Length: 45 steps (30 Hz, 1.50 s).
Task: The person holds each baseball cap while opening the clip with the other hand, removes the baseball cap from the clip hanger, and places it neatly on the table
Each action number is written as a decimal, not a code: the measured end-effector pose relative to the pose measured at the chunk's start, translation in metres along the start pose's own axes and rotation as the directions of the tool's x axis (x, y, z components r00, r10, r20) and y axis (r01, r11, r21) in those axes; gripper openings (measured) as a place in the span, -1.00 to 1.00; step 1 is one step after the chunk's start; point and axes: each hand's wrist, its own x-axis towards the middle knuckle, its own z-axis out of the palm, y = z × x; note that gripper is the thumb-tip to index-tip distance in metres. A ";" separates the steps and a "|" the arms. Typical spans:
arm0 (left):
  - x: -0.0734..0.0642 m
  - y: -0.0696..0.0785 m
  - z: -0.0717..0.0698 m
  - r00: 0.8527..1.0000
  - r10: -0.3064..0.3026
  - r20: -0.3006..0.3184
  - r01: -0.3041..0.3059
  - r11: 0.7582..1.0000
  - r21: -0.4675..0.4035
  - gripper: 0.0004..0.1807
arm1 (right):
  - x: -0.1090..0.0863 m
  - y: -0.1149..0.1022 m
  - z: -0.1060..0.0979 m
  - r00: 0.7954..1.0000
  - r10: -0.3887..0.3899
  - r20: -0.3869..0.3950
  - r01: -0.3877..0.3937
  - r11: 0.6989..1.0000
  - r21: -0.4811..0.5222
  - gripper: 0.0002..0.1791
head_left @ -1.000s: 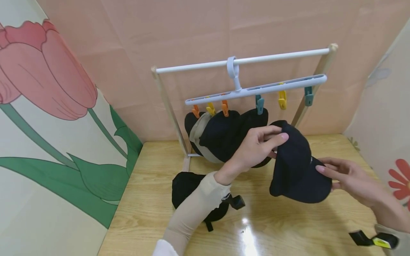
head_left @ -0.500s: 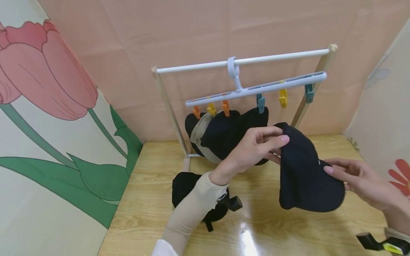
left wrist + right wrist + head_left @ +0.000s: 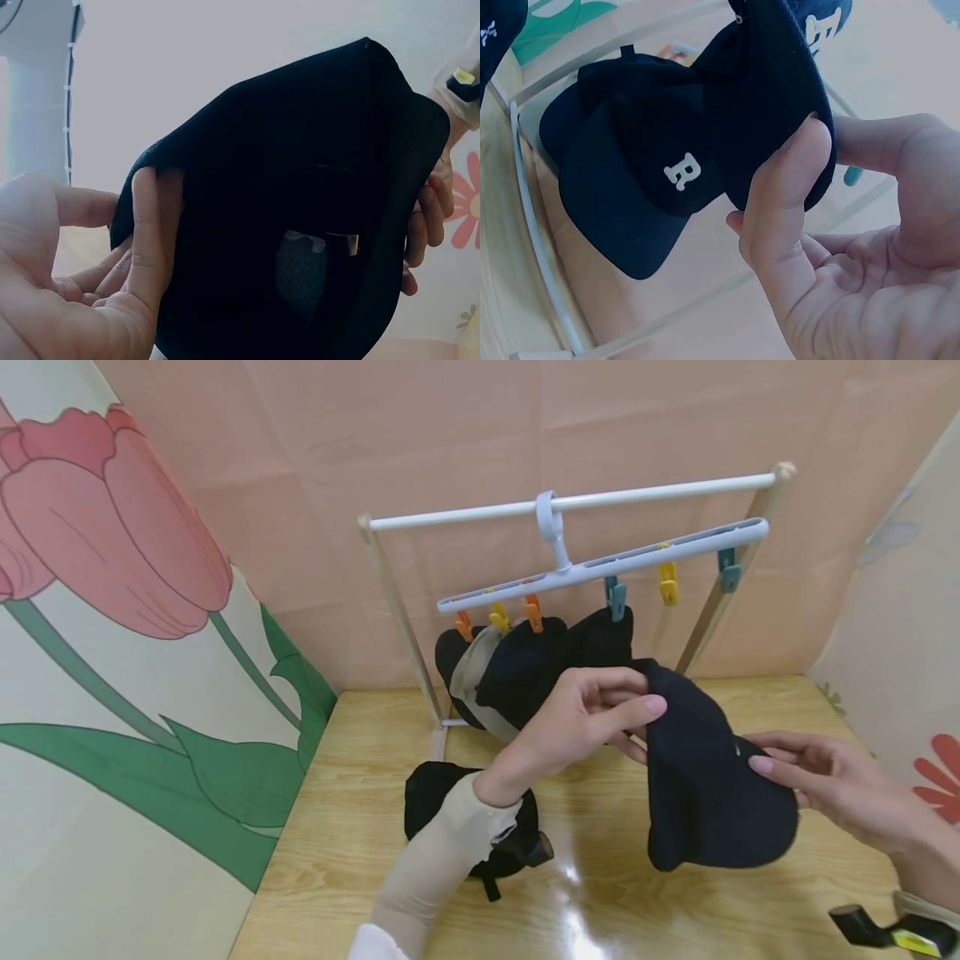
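Observation:
A dark baseball cap (image 3: 697,768) is held between both hands in front of the rack. My left hand (image 3: 585,718) pinches its crown-side edge between thumb and fingers; the left wrist view looks into the cap's dark inside (image 3: 247,150). The brim is gripped by my right hand (image 3: 840,777), thumb on top. Behind, several caps hang from a pale clip hanger (image 3: 607,564), among them a dark cap (image 3: 517,677) and one with a beige part (image 3: 476,668). In the right wrist view a hanging cap (image 3: 630,172) bears a white letter R. A yellow clip (image 3: 668,583) and teal clip (image 3: 727,572) hold nothing.
The hanger hooks over the white bar (image 3: 645,493) of a wooden-legged rack. Another black cap (image 3: 435,797) lies on the wooden table (image 3: 360,827), partly under my left forearm. A pink backdrop (image 3: 315,527) stands close behind the rack.
The held cap has shifted slightly right and down, showing more of its side. My right hand moved with it. The hanger's right end has tipped up a little; both hands keep their hold.

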 end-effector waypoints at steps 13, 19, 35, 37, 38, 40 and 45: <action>-0.025 0.003 -0.013 0.984 0.151 -0.096 -0.144 0.987 0.075 -0.92 | 0.017 0.002 0.006 0.932 -0.189 0.310 0.060 0.922 0.382 -0.37; -0.035 0.002 -0.020 0.976 0.170 -0.140 -0.158 0.984 0.087 -0.90 | 0.024 0.000 0.015 0.925 -0.202 0.321 0.069 0.922 0.381 -0.39; -0.060 -0.008 -0.035 0.964 0.163 -0.210 -0.145 0.984 0.101 -0.76 | 0.037 0.004 0.036 0.932 -0.199 0.303 0.075 0.923 0.378 -0.41; -0.063 -0.009 -0.037 0.964 0.154 -0.217 -0.136 0.986 0.099 -0.74 | 0.038 0.005 0.038 0.935 -0.190 0.298 0.073 0.929 0.362 -0.41; -0.064 -0.010 -0.037 0.963 0.151 -0.222 -0.132 0.986 0.097 -0.73 | 0.039 0.005 0.040 0.937 -0.187 0.296 0.073 0.932 0.354 -0.42; -0.067 -0.012 -0.038 0.963 0.142 -0.231 -0.123 0.988 0.093 -0.72 | 0.041 0.005 0.042 0.937 -0.183 0.296 0.074 0.936 0.344 -0.43; -0.074 -0.014 -0.041 0.966 0.109 -0.236 -0.085 0.990 0.109 -0.68 | 0.045 0.004 0.049 0.938 -0.183 0.296 0.078 0.939 0.334 -0.44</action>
